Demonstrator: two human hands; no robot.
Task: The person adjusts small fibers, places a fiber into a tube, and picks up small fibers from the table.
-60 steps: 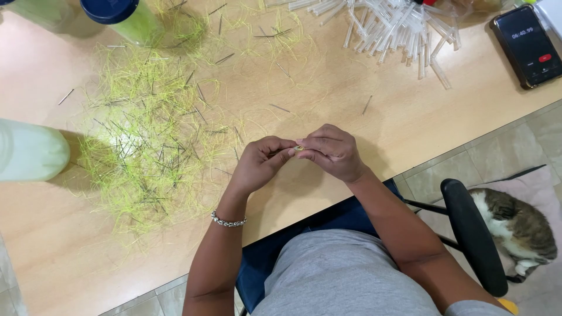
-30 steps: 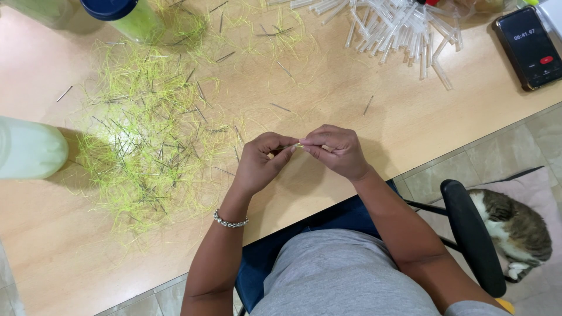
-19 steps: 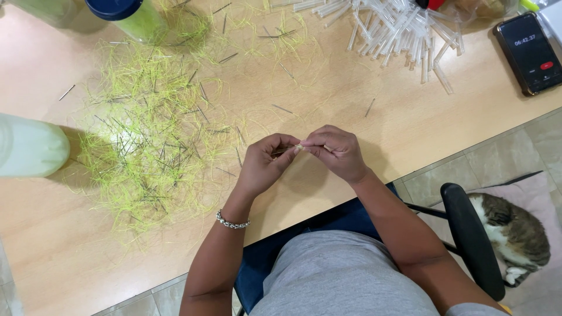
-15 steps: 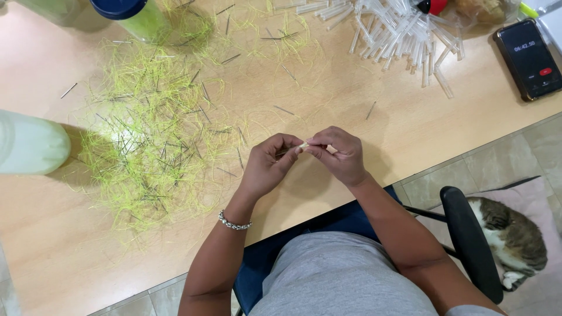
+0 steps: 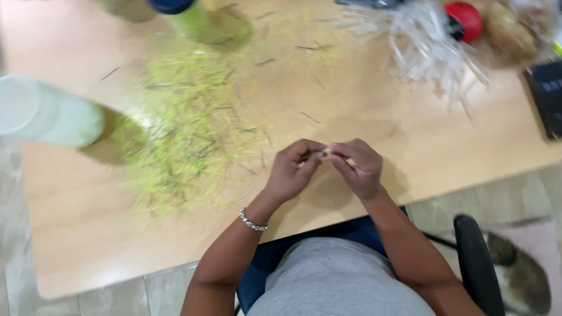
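Both hands are pinching one small pale piece over the table's near edge.

The left hand (image 5: 293, 172) and right hand (image 5: 358, 168) are meeting fingertip to fingertip, both closed narrow on a small pale tube (image 5: 326, 152) that is sitting between them just above the wooden table (image 5: 410, 146); the frame is blurring, so finer detail of the grip isn't readable. A bracelet (image 5: 253, 221) is sitting on the left wrist. Left of the hands, a scatter of thin yellow-green strands (image 5: 181, 129) is covering the tabletop, with a pale green container (image 5: 50, 114) lying at the far left and a blue-capped green bottle (image 5: 187, 14) standing at the top edge. A heap of clear tubes (image 5: 421, 44) is lying at the top right, well apart from the hands, with a dark device (image 5: 547, 96) at the right edge.
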